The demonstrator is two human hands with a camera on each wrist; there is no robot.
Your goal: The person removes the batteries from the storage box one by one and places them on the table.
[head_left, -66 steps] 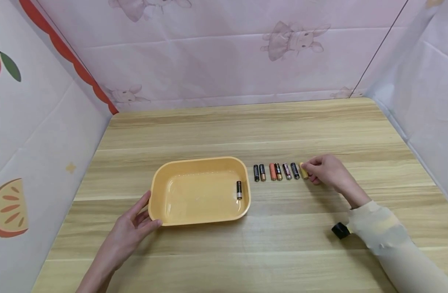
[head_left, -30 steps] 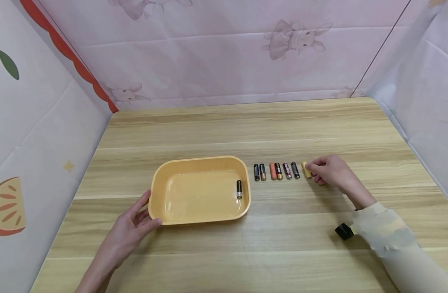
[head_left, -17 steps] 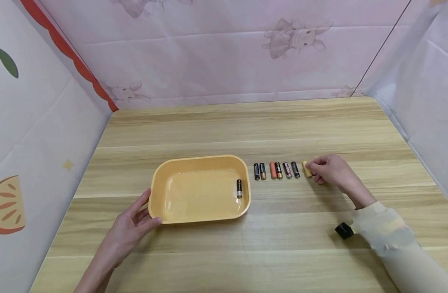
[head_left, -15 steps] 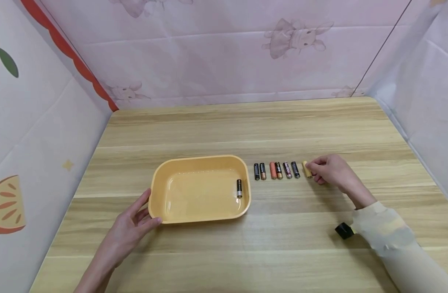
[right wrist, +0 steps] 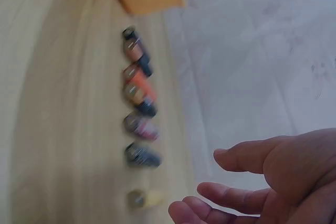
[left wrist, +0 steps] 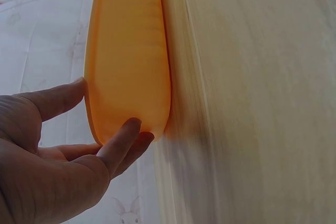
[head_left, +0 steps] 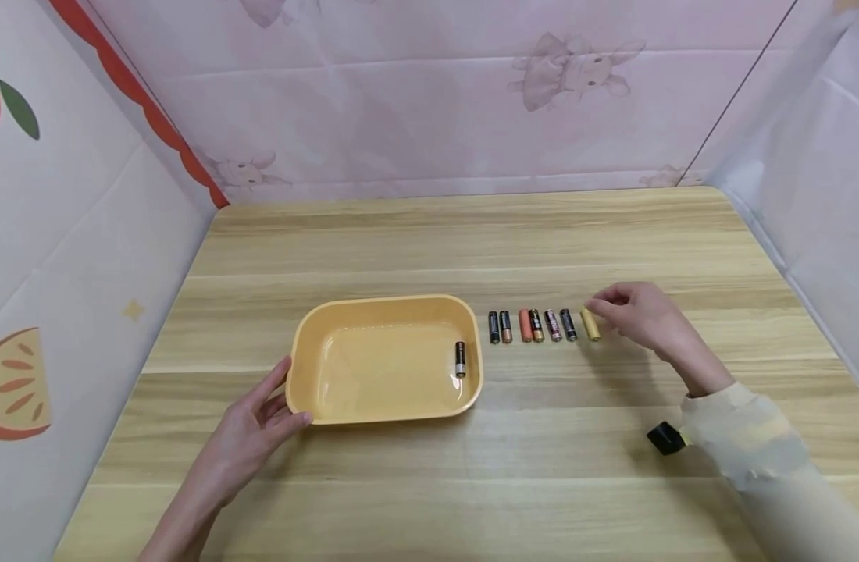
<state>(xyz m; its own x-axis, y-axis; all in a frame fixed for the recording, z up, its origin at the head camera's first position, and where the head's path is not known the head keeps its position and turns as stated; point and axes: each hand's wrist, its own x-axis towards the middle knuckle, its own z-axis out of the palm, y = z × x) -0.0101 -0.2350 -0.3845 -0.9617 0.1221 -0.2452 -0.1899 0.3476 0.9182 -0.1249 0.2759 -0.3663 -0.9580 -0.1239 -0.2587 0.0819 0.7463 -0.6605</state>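
Note:
A yellow plastic tray (head_left: 383,418) stands on the table, with one black battery (head_left: 461,359) lying inside near its right end. My left hand (head_left: 250,433) holds the tray by its near left corner, thumb on the front side and fingers against the left end wall. To the tray's right, several batteries lie in a row, among them an orange battery (head_left: 525,325) and a black one (head_left: 568,325). The row ends on the right with a yellow battery (head_left: 590,325). My right hand (head_left: 643,316) hovers just right of that one, thumb and fingers apart, holding nothing in the right wrist view.
The wooden table (head_left: 415,250) is bounded at the back by a pink rabbit-print cloth (head_left: 429,117) and by pale cloths at both sides. A small black block (head_left: 665,438) sticks out from the right sleeve (head_left: 746,437).
The yellow battery has shifted right, away from the black one beside it. My right hand has let go of it and lifted slightly. My left hand stays at the tray.

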